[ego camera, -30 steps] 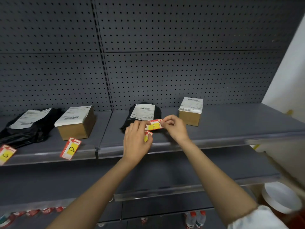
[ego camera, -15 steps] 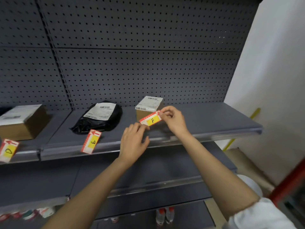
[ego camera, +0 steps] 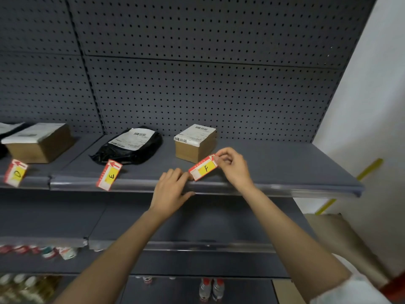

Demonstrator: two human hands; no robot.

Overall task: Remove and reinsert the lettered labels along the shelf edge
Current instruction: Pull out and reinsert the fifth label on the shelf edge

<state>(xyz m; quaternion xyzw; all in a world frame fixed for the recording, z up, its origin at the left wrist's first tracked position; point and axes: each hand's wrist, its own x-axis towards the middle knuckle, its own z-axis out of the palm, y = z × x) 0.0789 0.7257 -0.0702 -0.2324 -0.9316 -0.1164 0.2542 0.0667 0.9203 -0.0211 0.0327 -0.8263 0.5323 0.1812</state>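
My right hand [ego camera: 233, 166] pinches the top right corner of the red and yellow F label [ego camera: 203, 167], held tilted just above the clear strip on the shelf edge [ego camera: 274, 189]. My left hand [ego camera: 172, 191] rests flat on that strip, its fingertips touching the F label's lower left corner. The E label [ego camera: 109, 174] stands slanted in the strip to the left. Farther left, the D label [ego camera: 15, 175] also sits slanted in the strip.
On the shelf stand a small brown box [ego camera: 195, 142] right behind the F label, a black parcel bag [ego camera: 129, 145] and a larger brown box [ego camera: 39, 142]. A white wall [ego camera: 372, 106] closes the right side. Bottles [ego camera: 211, 289] stand on lower shelves.
The view has swung right along the shelf. My left hand let go of the E label, which stays in the strip, and moved to the strip under the F label, which came down toward the edge.
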